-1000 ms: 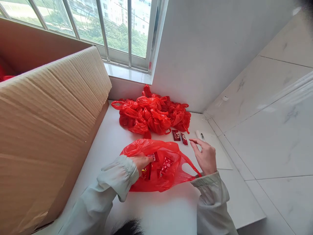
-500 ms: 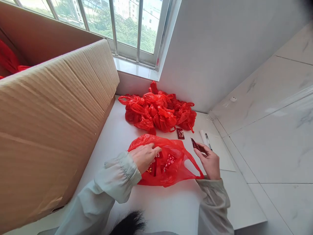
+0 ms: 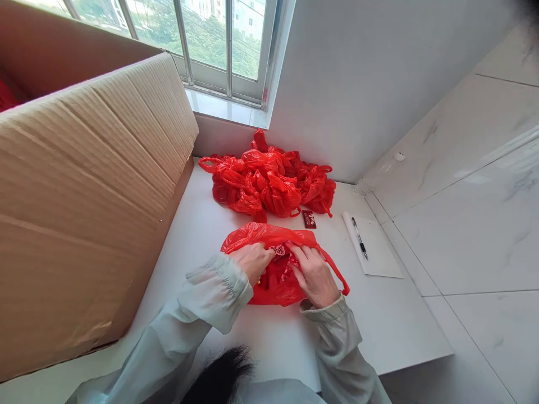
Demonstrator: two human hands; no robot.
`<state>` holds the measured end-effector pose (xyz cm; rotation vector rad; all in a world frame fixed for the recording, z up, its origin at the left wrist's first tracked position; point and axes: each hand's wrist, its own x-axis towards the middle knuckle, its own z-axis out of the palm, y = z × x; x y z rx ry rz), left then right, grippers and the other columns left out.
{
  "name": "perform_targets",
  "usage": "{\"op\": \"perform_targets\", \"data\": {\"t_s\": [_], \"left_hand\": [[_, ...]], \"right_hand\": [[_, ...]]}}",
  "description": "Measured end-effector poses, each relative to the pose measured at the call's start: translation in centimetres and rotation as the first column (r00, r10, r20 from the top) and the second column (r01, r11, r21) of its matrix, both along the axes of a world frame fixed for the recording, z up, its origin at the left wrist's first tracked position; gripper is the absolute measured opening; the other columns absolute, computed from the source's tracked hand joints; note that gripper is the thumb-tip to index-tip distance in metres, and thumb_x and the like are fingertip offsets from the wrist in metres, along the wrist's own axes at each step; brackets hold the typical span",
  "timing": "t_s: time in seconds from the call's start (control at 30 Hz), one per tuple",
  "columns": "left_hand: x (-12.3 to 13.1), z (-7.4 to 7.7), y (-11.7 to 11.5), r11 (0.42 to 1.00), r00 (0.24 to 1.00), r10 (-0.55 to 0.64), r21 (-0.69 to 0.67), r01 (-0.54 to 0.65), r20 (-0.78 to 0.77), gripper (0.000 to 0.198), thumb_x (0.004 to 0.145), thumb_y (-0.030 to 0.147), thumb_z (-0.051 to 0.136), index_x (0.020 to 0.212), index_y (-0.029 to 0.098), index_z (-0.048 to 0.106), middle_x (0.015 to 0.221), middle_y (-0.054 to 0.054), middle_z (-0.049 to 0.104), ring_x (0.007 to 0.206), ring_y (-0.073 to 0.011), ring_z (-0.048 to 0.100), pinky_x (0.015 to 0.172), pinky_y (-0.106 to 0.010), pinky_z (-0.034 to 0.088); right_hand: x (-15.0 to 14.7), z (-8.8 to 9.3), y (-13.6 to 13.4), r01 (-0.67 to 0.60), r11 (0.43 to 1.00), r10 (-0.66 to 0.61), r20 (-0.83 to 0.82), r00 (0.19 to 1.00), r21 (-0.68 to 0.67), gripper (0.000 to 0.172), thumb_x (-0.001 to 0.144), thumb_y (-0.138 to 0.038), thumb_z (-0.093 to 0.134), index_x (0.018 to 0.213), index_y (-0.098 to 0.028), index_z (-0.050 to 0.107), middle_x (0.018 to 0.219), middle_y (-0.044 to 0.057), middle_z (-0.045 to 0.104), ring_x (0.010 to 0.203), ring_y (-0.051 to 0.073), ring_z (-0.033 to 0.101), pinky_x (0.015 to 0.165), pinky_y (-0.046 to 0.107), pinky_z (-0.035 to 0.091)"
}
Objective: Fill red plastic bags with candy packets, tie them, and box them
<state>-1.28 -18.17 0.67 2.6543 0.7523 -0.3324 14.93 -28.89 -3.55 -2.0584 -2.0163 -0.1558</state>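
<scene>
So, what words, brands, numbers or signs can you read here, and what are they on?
None can be read for certain.
Dark red packet on the table: pale markings, too small to read.
Pale-printed packet in the open red bag: dark characters, too blurred to read.
Cardboard box: no lettering visible.

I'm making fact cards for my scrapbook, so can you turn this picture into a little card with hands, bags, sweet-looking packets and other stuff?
Left hand: at the mouth of the open red bag; grip unclear
Right hand: at the same opening; grip unclear
Inside the bag: small red packets, partly hidden
Behind it: a pile of red bags
Loose packet: dark red, on the white table
Pen: lying on a white sheet
Left side: big cardboard box
Background: barred window
</scene>
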Motion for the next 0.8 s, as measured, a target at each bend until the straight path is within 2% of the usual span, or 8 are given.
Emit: {"op": "perform_targets", "data": {"t_s": [0.1,0.23,0.33,0.47,0.57,0.63,0.7,0.8], "left_hand": [[0.8,-0.4,0.4,0.998,0.997,-0.065,-0.025,0.064,-0.038,0.039,0.081,0.006,0.055,0.115,0.022,0.065,0.100,-0.008,0.067,0.087,-0.0236,0.067,0.075,-0.030,0.050],[0.6,-1.2,1.5,1.000,0.994,-0.002,0.007,0.003,-0.109,0.035,0.083,0.003,0.051,0.113,0.016,0.065,0.093,-0.010,0.067,0.082,-0.0229,0.067,0.069,-0.030,0.050],[0.3,-1.6,2.1,0.997,0.985,0.065,0.048,-0.058,-0.160,0.027,0.085,0.005,0.054,0.110,0.011,0.064,0.092,-0.010,0.068,0.084,-0.0223,0.066,0.073,-0.033,0.051],[0.9,-2.1,1.6,0.999,0.988,0.045,0.027,-0.041,-0.145,0.022,0.086,0.011,0.058,0.107,0.013,0.066,0.098,-0.011,0.068,0.084,-0.0226,0.067,0.074,-0.035,0.052],[1.9,-2.5,0.5,1.000,0.991,0.018,-0.019,-0.020,-0.133,0.026,0.083,0.014,0.065,0.108,0.016,0.067,0.101,-0.012,0.068,0.086,-0.0246,0.068,0.071,-0.033,0.052],[2.6,-2.9,0.0,0.999,0.989,0.023,-0.041,-0.030,-0.147,0.032,0.079,0.015,0.070,0.111,0.016,0.066,0.104,-0.014,0.067,0.086,-0.0249,0.068,0.069,-0.033,0.053],[2.7,-3.4,-0.2,0.997,0.986,0.045,-0.051,-0.054,-0.162,0.034,0.078,0.017,0.073,0.112,0.016,0.064,0.105,-0.012,0.067,0.085,-0.0227,0.068,0.070,-0.033,0.055],[1.9,-4.1,0.3,0.994,0.991,0.065,-0.081,-0.074,-0.114,0.020,0.085,0.023,0.069,0.104,0.015,0.064,0.098,-0.006,0.068,0.084,-0.0179,0.066,0.075,-0.035,0.056]], "right_hand": [[0.5,-0.1,-2.6,-0.032,0.999,0.032,0.001,0.999,-0.004,0.027,0.091,-0.022,0.055,0.116,-0.020,0.066,0.116,0.008,0.067,0.114,0.028,0.053,0.097,0.045,0.046],[0.9,0.2,-5.6,-0.019,0.995,0.017,-0.020,1.000,-0.098,0.012,0.080,-0.034,0.072,0.081,-0.022,0.072,0.127,0.009,0.064,0.128,0.037,0.044,0.095,0.053,0.046],[0.9,0.2,-6.2,-0.038,0.997,0.033,-0.069,0.997,-0.074,0.026,0.083,-0.034,0.069,0.061,-0.021,0.069,0.136,0.008,0.059,0.133,0.037,0.040,0.095,0.050,0.047],[0.7,0.0,-5.4,-0.019,1.000,0.018,-0.064,0.998,-0.019,0.036,0.088,-0.029,0.063,0.054,-0.020,0.069,0.130,0.008,0.064,0.133,0.038,0.041,0.097,0.051,0.046],[0.3,-0.1,-4.5,0.070,0.996,-0.069,0.007,0.998,-0.063,0.020,0.082,-0.023,0.069,0.063,-0.018,0.071,0.121,0.010,0.068,0.129,0.040,0.045,0.100,0.054,0.043],[0.1,-0.2,-4.1,0.135,0.984,-0.129,0.054,0.990,-0.113,0.003,0.078,-0.018,0.072,0.079,-0.016,0.073,0.117,0.012,0.068,0.126,0.040,0.047,0.101,0.054,0.042],[0.1,-0.4,-3.9,0.176,0.972,-0.167,0.070,0.983,-0.155,0.026,0.075,-0.017,0.073,0.101,-0.014,0.071,0.117,0.012,0.067,0.124,0.040,0.047,0.101,0.054,0.042],[0.3,-1.0,-3.7,0.177,0.962,-0.172,0.038,0.984,-0.208,0.056,0.072,-0.023,0.076,0.125,-0.013,0.060,0.127,0.012,0.062,0.122,0.039,0.047,0.099,0.053,0.043]]}}
